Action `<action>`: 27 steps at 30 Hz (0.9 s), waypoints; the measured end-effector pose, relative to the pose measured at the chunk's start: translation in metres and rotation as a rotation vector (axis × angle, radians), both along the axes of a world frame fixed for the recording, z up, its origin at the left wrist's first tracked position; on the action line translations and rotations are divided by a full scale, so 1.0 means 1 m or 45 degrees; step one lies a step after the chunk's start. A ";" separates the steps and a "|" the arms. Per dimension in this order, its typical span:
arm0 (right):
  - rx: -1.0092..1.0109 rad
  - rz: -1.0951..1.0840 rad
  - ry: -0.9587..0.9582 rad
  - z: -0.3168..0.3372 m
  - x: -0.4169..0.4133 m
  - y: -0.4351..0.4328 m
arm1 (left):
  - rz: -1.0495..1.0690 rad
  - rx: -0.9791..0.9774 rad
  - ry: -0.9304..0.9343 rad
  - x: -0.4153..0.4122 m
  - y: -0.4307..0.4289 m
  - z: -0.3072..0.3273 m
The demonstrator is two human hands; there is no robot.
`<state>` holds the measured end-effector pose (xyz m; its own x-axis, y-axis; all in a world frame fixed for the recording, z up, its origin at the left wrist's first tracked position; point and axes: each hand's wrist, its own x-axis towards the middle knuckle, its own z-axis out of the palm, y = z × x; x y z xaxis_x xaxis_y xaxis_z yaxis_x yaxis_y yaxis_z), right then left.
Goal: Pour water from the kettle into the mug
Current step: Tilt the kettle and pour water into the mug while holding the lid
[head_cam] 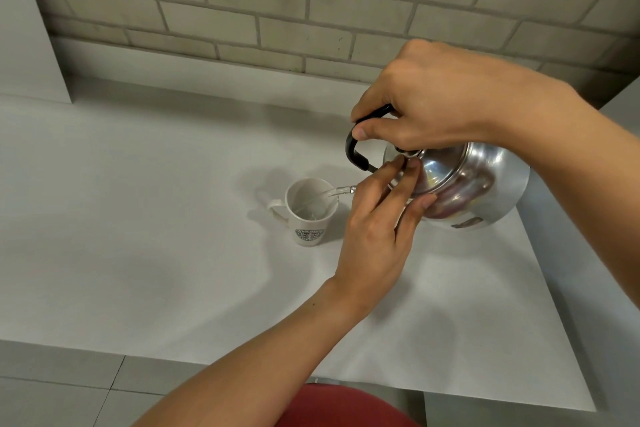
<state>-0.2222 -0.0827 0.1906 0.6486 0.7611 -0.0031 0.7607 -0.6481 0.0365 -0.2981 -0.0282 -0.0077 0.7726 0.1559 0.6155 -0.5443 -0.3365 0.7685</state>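
Observation:
A shiny steel kettle (pixel 464 184) is tilted to the left above the white table (pixel 138 218). My right hand (pixel 433 104) grips its black handle (pixel 355 149) from above. The fingertips of my left hand (pixel 377 232) press on the kettle's lid. A thin stream of water (pixel 332 191) runs from the spout, which my left hand mostly hides, into a white mug (pixel 310 211). The mug stands upright just left of the kettle, handle to the left, a green logo on its front, with some water inside.
A grey brick wall (pixel 311 3) rises behind the table. A white upright panel (pixel 27 28) stands at the far left. The table's front edge runs along the bottom, with floor tiles (pixel 69 392) and something red (pixel 346 406) below it.

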 end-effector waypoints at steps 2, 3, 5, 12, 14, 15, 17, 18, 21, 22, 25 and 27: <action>-0.008 -0.007 -0.004 0.001 0.000 0.001 | 0.002 -0.007 0.005 0.000 0.000 0.000; -0.012 -0.009 -0.007 0.001 0.000 0.002 | 0.003 -0.009 0.007 0.000 0.000 0.000; -0.026 -0.012 -0.009 0.002 0.000 0.002 | 0.005 -0.010 0.012 0.000 0.000 0.000; -0.060 -0.009 0.003 0.004 -0.002 0.007 | -0.002 -0.028 0.036 0.000 -0.001 -0.001; -0.064 -0.006 0.002 0.004 -0.002 0.008 | -0.004 -0.031 0.029 0.000 -0.002 -0.002; -0.069 -0.005 -0.001 0.004 -0.002 0.008 | -0.005 -0.032 0.025 0.000 -0.002 -0.002; -0.077 -0.007 -0.005 0.004 -0.002 0.009 | -0.007 -0.040 0.025 -0.001 -0.002 -0.003; -0.081 -0.009 -0.002 0.004 -0.002 0.010 | -0.011 -0.047 0.030 -0.001 -0.002 -0.003; -0.086 -0.009 0.007 0.003 -0.003 0.011 | -0.026 -0.062 0.050 -0.002 -0.002 -0.003; -0.086 -0.010 0.009 0.003 -0.003 0.012 | -0.031 -0.067 0.057 -0.002 -0.002 -0.003; -0.103 -0.014 0.005 0.004 -0.005 0.013 | -0.042 -0.084 0.067 -0.004 -0.003 -0.002; -0.112 -0.015 0.007 0.005 -0.006 0.014 | -0.044 -0.086 0.070 -0.004 -0.003 -0.001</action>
<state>-0.2280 -0.0683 0.1960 0.6571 0.7502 -0.0732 0.7536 -0.6513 0.0893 -0.3022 -0.0316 -0.0091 0.8108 0.1680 0.5607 -0.5108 -0.2645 0.8180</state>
